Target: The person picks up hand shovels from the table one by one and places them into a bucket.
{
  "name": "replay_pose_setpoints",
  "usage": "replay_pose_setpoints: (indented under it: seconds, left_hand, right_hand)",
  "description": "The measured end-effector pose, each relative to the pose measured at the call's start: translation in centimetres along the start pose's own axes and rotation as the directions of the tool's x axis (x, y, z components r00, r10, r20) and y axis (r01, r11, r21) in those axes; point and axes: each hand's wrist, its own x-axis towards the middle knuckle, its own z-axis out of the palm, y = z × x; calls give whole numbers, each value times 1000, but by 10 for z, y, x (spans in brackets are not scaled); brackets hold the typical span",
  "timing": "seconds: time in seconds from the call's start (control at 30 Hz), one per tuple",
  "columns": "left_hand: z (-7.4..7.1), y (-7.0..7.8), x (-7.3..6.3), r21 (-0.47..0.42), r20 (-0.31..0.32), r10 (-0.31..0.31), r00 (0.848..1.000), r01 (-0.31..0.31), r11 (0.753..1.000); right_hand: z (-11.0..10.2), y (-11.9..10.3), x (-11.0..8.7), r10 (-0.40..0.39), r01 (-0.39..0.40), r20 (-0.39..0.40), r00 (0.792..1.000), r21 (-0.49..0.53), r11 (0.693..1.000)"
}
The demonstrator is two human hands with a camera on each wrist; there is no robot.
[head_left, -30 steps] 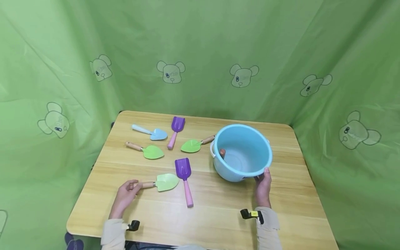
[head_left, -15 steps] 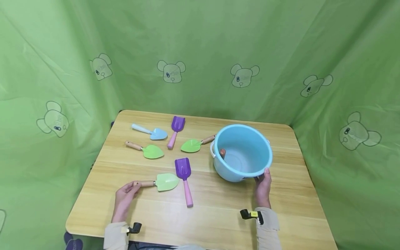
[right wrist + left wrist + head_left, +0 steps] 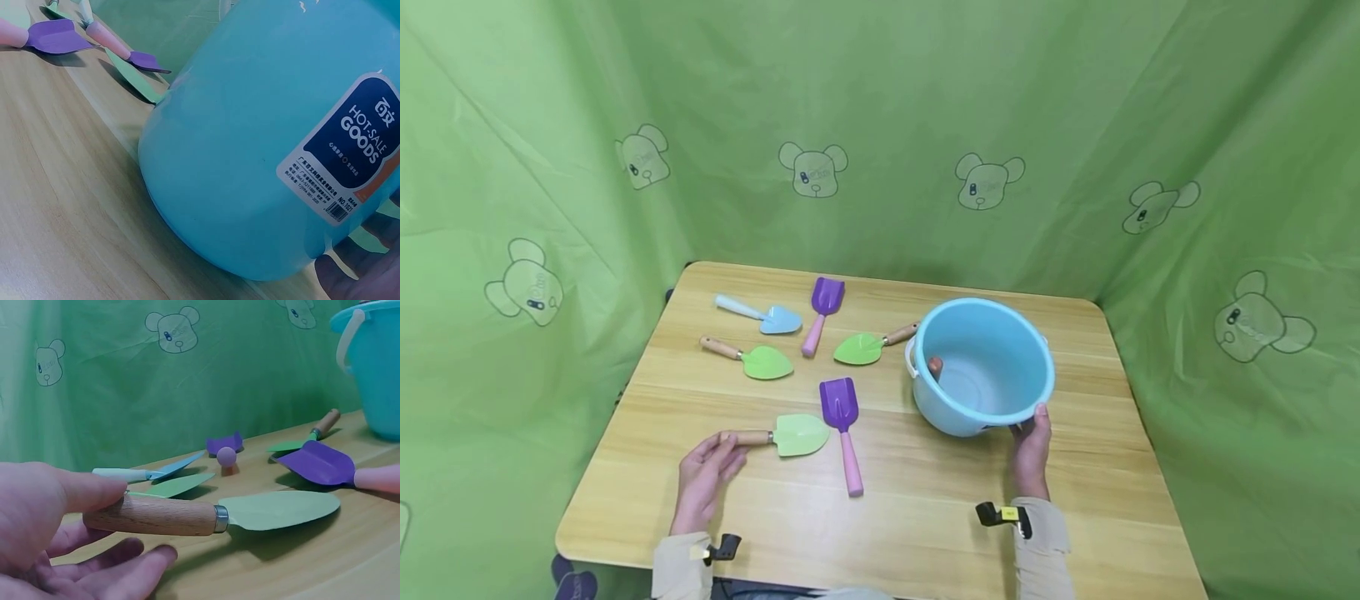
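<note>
My left hand (image 3: 703,479) pinches the wooden handle end of a pale green trowel (image 3: 800,435). In the left wrist view the thumb lies on top of the handle and the fingers are below. My right hand (image 3: 1032,450) grips the near right rim of a light blue bucket (image 3: 951,417), thumb at the rim and fingers under it. A label (image 3: 350,147) shows on its side in the right wrist view. Inside the bucket a brown rounded end (image 3: 935,367) shows; the rest of it is hidden. A purple scoop (image 3: 839,406) with pink handle lies just right of the trowel.
Farther back on the wooden table (image 3: 955,533) lie a blue trowel (image 3: 780,320), another purple scoop (image 3: 827,297), a leaf-shaped green trowel (image 3: 767,362) and a similar green trowel (image 3: 859,349) beside the bucket. A green curtain (image 3: 895,100) surrounds the table's back and sides.
My left hand has shifted slightly right and its thumb and fingers have closed on the trowel's handle end. The right hand and bucket stay in place.
</note>
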Motion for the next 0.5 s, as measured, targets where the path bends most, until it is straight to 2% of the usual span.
replay_pose_setpoints:
  seconds: [0.17,0.5]
  left_hand:
    - [1,0,0,-98,19,5,1000,-3,995]
    - [-2,1,0,-99,31,44,999,-41,994]
  right_hand:
    - [0,1,1,-4,4,-3,1000,6,1000]
    - [0,2,1,-5,5,-10,1000,6,1000]
